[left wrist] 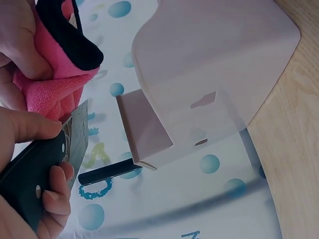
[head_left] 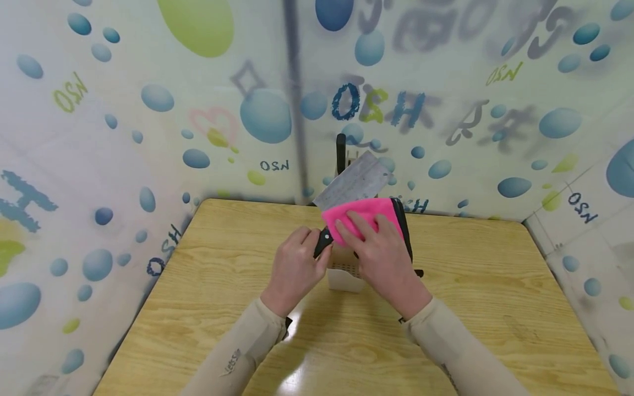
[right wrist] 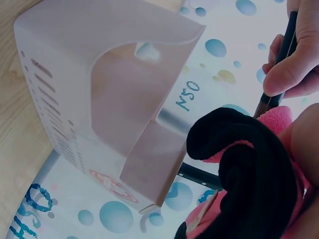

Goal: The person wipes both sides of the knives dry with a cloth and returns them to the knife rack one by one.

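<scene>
My left hand [head_left: 297,268] grips the black riveted handle [left wrist: 35,174] of a cleaver [head_left: 354,182]. Its broad grey blade slants up to the right, above the table. A pink cloth [head_left: 378,206] with a black edge covers the lower part of the blade. My right hand [head_left: 388,263] holds this cloth against the blade, fingers spread over its upper face. From the right wrist side, the cloth's black border [right wrist: 259,184] appears bunched and folded. Behind and below both hands stands a white knife holder [left wrist: 214,74], partly hidden in the head view.
A second black knife handle [head_left: 340,153] sticks up from the holder. The wooden table [head_left: 238,242] ends at a wall [head_left: 208,159] printed with blue drops and letters. To the right of the right hand, a small black tip [head_left: 419,273] pokes out.
</scene>
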A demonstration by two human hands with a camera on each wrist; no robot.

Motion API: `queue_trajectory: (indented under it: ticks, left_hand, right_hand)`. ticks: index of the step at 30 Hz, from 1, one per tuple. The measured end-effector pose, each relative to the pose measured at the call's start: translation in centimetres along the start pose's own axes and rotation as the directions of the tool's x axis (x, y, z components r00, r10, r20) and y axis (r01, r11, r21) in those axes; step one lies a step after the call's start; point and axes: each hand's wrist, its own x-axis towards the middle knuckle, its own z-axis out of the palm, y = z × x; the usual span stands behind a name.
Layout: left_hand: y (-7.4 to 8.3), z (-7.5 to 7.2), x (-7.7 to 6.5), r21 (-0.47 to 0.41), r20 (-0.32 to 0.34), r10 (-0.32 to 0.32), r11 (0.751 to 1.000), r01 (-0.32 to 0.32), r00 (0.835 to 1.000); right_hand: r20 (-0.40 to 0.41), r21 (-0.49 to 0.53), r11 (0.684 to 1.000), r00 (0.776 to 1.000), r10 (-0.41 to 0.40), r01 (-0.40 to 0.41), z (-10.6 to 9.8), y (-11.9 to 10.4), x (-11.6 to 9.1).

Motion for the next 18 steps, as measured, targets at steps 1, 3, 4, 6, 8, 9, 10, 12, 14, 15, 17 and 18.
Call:
queue_trajectory:
  ticks: [1,3,4,6,8,9,10,12,14,15,17,18]
  left_hand:
    - [0.0,0.0,0.0,-0.003,-0.004,0.002,1.000,-0.002,1.000]
    - [0.0,0.0,-0.1,-0.012,-0.009,0.006,1.000,-0.006,1.000]
    - [0.0,0.0,-0.1,-0.015,-0.011,0.006,1.000,-0.006,1.000]
    - [0.0,0.0,-0.2,-0.017,-0.013,0.008,1.000,-0.009,1.000]
    - [0.0,-0.1,-0.2,-0.015,-0.013,0.012,1.000,-0.012,1.000]
    - [0.0,-0.1,-0.2,-0.013,-0.014,0.014,1.000,-0.014,1.000]
    - [0.0,-0.1,-0.2,-0.009,-0.016,0.015,1.000,-0.016,1.000]
    - [0.0,-0.1,-0.2,-0.007,-0.019,0.017,1.000,-0.017,1.000]
    - [0.0,-0.1,-0.2,-0.005,-0.022,0.016,1.000,-0.016,1.000]
    - [0.0,-0.1,-0.3,-0.005,-0.022,0.015,1.000,-0.015,1.000]
    - [0.0,-0.1,-0.3,-0.006,-0.021,0.013,1.000,-0.013,1.000]
    - [0.0,0.0,-0.3,-0.006,-0.020,0.011,1.000,-0.012,1.000]
  right_hand:
    - [0.001,-0.006,1.000,1.000,-0.001,0.001,0.0,0.1,0.0]
    - [0.000,-0.016,1.000,1.000,0.000,0.000,0.1,0.4,0.0]
    - [-0.002,-0.021,1.000,1.000,0.003,-0.003,0.1,0.5,0.1]
    - [-0.011,-0.023,1.000,1.000,0.013,-0.014,0.2,0.8,0.1]
    - [-0.016,-0.028,0.999,1.000,0.025,-0.025,0.3,1.0,0.2]
    - [-0.020,-0.032,0.999,0.999,0.030,-0.030,0.4,1.2,0.2]
    - [-0.022,-0.035,0.999,0.999,0.033,-0.034,0.4,1.4,0.2]
    - [-0.025,-0.038,0.999,0.999,0.037,-0.038,0.5,1.7,0.2]
    - [-0.036,-0.039,0.998,0.998,0.043,-0.045,0.7,2.0,0.2]
    - [-0.043,-0.036,0.998,0.998,0.047,-0.049,0.7,2.1,0.2]
    - [-0.059,-0.026,0.998,0.997,0.058,-0.060,0.8,2.3,0.2]
    - [-0.066,-0.022,0.998,0.996,0.063,-0.064,0.9,2.4,0.3]
